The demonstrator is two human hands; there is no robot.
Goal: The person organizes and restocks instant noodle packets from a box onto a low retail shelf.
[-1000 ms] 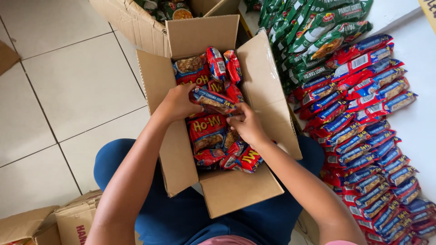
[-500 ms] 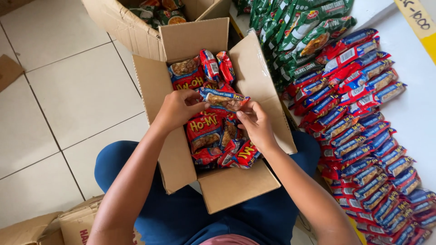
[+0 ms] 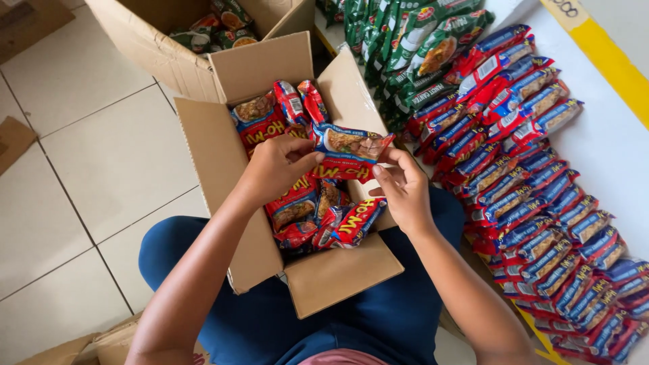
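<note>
— Which step is in hand, would you say?

— Lifting a packet out, I judge. Both hands hold one red-and-blue noodle packet (image 3: 351, 150) above the open cardboard box (image 3: 216, 162) on the person's lap. The left hand (image 3: 274, 169) pinches the packet's left end between thumb and fingers; the right hand (image 3: 402, 189) pinches its right edge with the fingertips, the other fingers loosely curled.

— And the packet itself, is it touching the others?

— It sits level over the red noodle packets in the box (image 3: 297, 203), near the top of that pile (whether it rests on them or just clears them, I cannot tell).

— Where might it go?

— To the right, rows of blue-and-red packets (image 3: 541, 223) lie overlapping on a white surface (image 3: 608, 155), with green packets (image 3: 412, 47) stacked beyond them. Setting it there would call for carrying it clear of the box's right flap and laying it flat at a row's end.

— Anything else around?

— A second open box (image 3: 155, 47) with greenish packets stands behind, on the tiled floor (image 3: 81, 149).
</note>
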